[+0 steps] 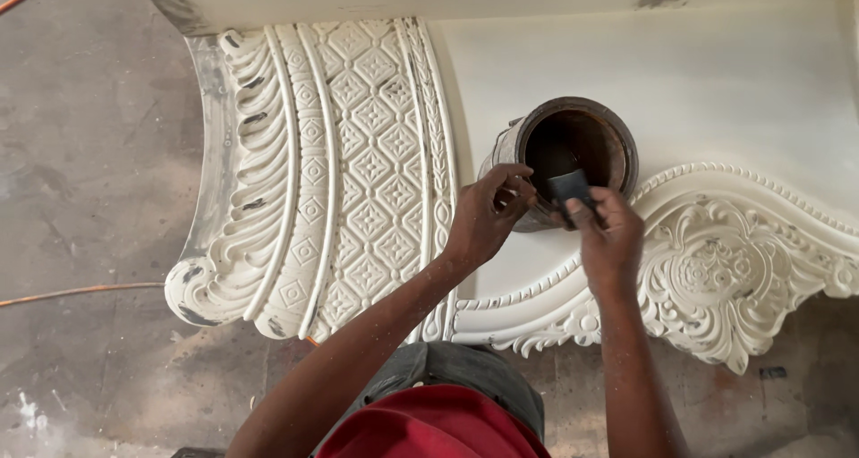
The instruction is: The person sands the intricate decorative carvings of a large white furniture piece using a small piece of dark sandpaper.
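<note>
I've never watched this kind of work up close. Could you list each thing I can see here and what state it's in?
Round tin: open, no lid, stained, dark inside.
Left hand: grips the tin's rim.
Right hand: holds a dark flat piece at the tin's mouth.
Carved white panel: lying flat, scuffed with dark marks.
Orange cable: lying on the floor.

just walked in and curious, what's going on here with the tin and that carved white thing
A person leans over a big cream-white carved panel lying flat above the concrete floor. A dark, stained round tin stands open on the panel's smooth part. The left hand grips the tin's near rim, steadying it. The right hand holds a small dark flat piece at the tin's mouth; whether it is a brush or a scraper cannot be told. An orange cable runs across the floor.
</note>
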